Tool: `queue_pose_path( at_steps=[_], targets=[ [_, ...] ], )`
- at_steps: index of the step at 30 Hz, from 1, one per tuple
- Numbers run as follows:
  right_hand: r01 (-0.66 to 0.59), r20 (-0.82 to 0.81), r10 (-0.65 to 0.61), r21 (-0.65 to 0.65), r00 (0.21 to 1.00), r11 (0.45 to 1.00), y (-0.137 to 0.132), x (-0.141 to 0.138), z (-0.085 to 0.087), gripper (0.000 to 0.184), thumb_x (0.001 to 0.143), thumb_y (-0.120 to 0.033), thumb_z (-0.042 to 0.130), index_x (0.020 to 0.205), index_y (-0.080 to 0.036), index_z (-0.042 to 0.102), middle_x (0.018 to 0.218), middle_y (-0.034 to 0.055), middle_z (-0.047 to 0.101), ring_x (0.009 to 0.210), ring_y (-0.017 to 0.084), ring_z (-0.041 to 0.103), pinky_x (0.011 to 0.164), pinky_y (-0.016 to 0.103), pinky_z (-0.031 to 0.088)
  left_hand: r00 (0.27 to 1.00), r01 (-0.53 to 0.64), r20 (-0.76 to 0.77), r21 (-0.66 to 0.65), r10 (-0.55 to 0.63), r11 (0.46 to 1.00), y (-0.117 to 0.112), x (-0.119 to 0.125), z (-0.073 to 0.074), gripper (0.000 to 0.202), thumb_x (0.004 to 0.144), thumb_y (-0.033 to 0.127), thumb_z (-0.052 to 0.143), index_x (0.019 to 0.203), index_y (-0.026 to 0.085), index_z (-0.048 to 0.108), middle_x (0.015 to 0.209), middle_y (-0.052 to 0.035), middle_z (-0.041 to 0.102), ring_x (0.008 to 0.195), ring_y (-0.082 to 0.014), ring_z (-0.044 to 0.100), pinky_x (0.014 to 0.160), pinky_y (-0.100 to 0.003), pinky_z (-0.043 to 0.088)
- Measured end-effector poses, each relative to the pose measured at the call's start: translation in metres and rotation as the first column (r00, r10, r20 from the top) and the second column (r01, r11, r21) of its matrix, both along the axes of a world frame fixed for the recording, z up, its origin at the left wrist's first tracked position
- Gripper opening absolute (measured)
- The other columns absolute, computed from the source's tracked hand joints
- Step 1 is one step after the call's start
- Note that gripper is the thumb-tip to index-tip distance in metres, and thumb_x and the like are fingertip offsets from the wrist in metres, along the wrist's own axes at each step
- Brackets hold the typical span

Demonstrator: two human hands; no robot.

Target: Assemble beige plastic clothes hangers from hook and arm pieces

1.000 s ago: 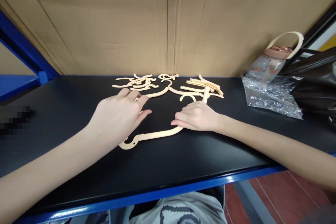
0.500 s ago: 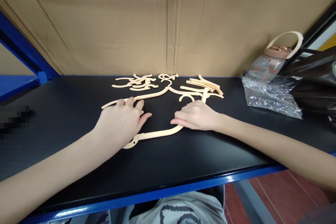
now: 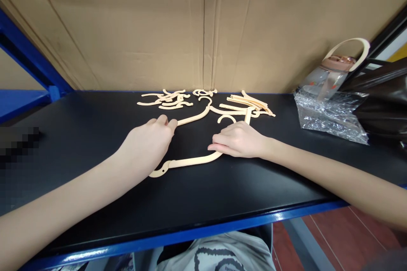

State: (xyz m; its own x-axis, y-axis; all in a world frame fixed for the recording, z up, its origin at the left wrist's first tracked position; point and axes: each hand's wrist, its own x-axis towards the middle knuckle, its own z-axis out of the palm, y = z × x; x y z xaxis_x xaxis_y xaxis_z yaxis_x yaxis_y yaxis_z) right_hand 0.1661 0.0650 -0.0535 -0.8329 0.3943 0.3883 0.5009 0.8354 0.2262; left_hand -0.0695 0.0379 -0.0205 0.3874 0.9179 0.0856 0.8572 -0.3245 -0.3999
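Observation:
My left hand (image 3: 149,139) is closed around the left arm of a cream plastic clothes hanger (image 3: 194,119). That hanger lies toward the back, its hook pointing at the cardboard wall and the end of its left arm hidden by my fingers. Nearer to me, my right hand (image 3: 238,139) is closed over the middle of a second cream hanger (image 3: 193,161). The hook of this one shows beyond my knuckles, and a curved end piece (image 3: 163,171) with a small hole joins its left arm. My palm hides its centre.
Several loose curved pieces (image 3: 171,102) lie at the back left, small hook-shaped pieces (image 3: 204,92) at the back middle, and straight bars (image 3: 246,102) at the back right. A clear plastic bag (image 3: 330,114) and a drinking bottle (image 3: 337,65) are on the right. Cardboard (image 3: 143,29) walls the back.
My left hand's fingers have closed on the rear hanger's arm, with the thumb tucked in. That hanger has shifted slightly right. My right hand stays almost where it was.

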Motion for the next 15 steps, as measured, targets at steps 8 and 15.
queue_pose_path(
  at_steps=[8,15],
  targets=[
    [0.017,0.015,-0.016,-0.034,1.0,0.999,-0.001,0.0,0.001,0.054,0.101,-0.044,0.025,0.066,-0.016,0.056,0.052,0.0,0.053,0.048,0.01,0.044,0.049,0.025,0.017,0.997,0.045,0.057,0.0,-0.045,0.999,0.008,-0.006,-0.008,0.031,0.088,0.005,0.037,0.109,0.011,0.059,0.09,-0.0107,0.061,0.083,-0.0265,0.061,0.059,-0.031,0.045],
    [0.024,0.017,-0.023,-0.064,1.0,0.998,0.0,0.0,0.001,0.053,0.101,-0.043,0.026,0.067,-0.016,0.056,0.053,-0.0001,0.054,0.048,0.009,0.044,0.05,0.025,0.017,0.998,0.036,0.051,0.059,-0.039,0.998,0.017,-0.012,-0.01,0.033,0.091,0.011,0.038,0.115,0.013,0.059,0.104,-0.0131,0.064,0.096,-0.0281,0.061,0.064,-0.031,0.047]
  ],
)
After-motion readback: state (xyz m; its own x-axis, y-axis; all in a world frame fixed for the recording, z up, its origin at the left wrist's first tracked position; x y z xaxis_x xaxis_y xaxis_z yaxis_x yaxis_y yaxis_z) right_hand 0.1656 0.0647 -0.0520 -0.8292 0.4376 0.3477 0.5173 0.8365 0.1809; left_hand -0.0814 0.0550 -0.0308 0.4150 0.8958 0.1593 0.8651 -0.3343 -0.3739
